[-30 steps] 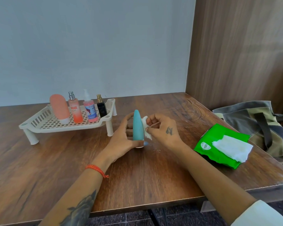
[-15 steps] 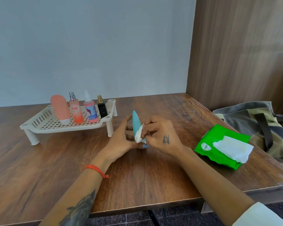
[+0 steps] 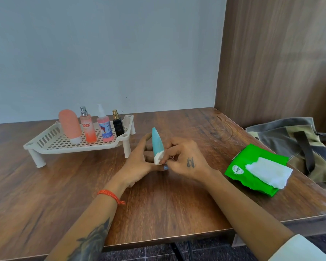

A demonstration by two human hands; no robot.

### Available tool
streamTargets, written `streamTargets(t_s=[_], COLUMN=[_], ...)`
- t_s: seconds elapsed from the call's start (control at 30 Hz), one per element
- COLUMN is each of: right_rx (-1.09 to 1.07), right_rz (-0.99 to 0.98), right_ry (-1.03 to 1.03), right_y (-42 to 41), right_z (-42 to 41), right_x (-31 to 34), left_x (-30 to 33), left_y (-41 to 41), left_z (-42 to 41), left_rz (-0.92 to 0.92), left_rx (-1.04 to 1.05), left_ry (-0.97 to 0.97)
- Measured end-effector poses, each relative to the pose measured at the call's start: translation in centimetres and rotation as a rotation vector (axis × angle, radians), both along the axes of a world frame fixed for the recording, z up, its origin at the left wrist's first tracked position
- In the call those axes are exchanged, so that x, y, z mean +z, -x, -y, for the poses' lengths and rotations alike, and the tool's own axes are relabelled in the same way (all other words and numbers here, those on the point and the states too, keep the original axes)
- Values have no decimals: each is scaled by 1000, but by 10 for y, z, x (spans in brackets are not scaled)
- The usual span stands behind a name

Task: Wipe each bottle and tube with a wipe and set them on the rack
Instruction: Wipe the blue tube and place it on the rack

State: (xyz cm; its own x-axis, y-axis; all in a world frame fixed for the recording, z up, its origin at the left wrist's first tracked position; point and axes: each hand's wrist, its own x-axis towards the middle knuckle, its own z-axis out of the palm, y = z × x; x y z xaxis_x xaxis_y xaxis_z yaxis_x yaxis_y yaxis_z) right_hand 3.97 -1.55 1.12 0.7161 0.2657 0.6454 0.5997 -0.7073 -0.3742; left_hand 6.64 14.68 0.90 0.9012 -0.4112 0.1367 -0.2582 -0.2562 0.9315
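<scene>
A teal tube [image 3: 157,141] stands cap-down in the middle of the wooden table [image 3: 167,204], tilted slightly left. My left hand [image 3: 139,164] holds it from behind and below. My right hand [image 3: 183,159] pinches a small folded white wipe [image 3: 158,158] against the tube's lower end. On the cream slotted rack [image 3: 51,140] at the back left stand a peach tube [image 3: 70,127], an orange spray bottle [image 3: 88,127], a pink pump bottle [image 3: 104,126] and a small black bottle [image 3: 118,124].
A green wipe pack [image 3: 239,166] with a white wipe sticking out [image 3: 269,172] lies to the right of my hands. A grey and olive bag [image 3: 294,140] sits past the table's right edge. A wood panel wall stands at the right.
My right hand has slid the wipe from the tube's right side down to its lower end. The tube has tipped a little to the left.
</scene>
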Motion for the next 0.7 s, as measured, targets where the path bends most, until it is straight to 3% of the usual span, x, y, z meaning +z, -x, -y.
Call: streamTargets(t_s=[0.13, 0.33, 0.53, 0.7], right_rx=[-113, -228, -97, -124], right_rz=[17, 328, 331, 225], right_ry=[-4, -361, -70, -141], right_y=[0, -5, -4, -10], right_z=[2, -2, -8, -4], right_x=[0, 2, -4, -5], left_x=[1, 2, 3, 4], left_y=[0, 1, 6, 7], left_z=[1, 1, 3, 4], left_rz=[-6, -26, 4, 18], left_rx=[-3, -20, -59, -104], left_ry=[9, 11, 62, 109])
